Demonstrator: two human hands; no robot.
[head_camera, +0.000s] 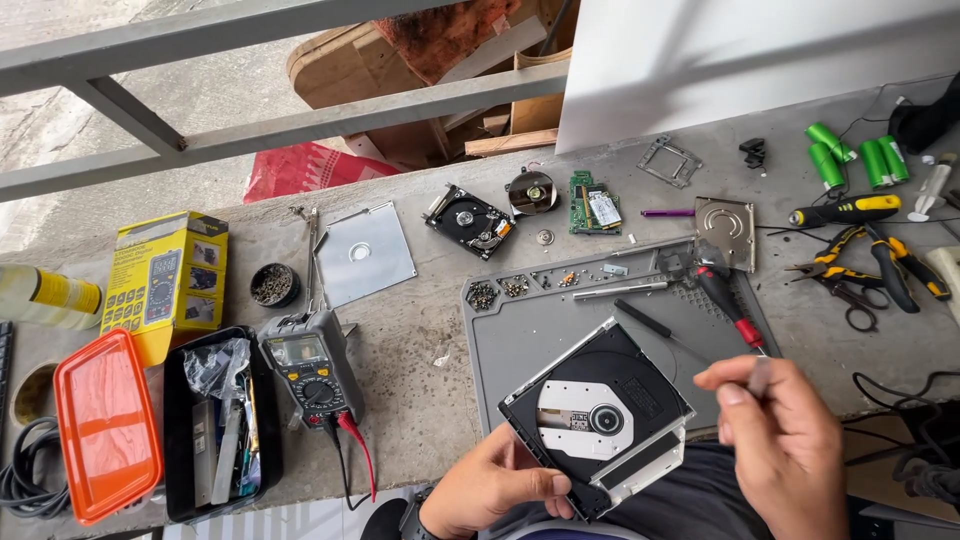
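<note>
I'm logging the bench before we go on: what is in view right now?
optical drive: 1, black, opened, held at front edge
work mat: 1, grey, centre
red-handled screwdriver: 1, on mat
hard drive: 1, opened, behind mat
multimeter: 1, grey-black, left of mat
yellow box: 1, far left
orange lid: 1, front left
green cells: about 5, back right
pliers: 1, yellow-black, right
left hand: grips drive's corner
right hand: holds slim tool over drive

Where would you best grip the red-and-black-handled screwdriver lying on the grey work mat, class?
Probably by its thick red-and-black handle, coming from above. The red-and-black-handled screwdriver lies flat on the grey work mat, handle end nearest the right hand, its thin tip pointing away among small parts.
</note>
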